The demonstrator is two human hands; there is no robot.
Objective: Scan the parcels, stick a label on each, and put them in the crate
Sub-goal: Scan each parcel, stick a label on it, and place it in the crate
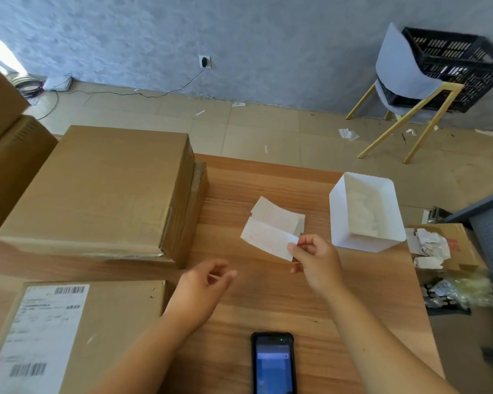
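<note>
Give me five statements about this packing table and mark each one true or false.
1. The right hand pinches a white label by its end. True.
2. The left hand grips the handheld scanner. False: the scanner lies on the wooden table, and that hand holds nothing.
3. The black crate stands on the table. False: it sits on a chair, away from the table.
4. The nearest cardboard box carries a barcoded shipping label. True.
5. The scanner's screen is dark. False: it is lit.
</note>
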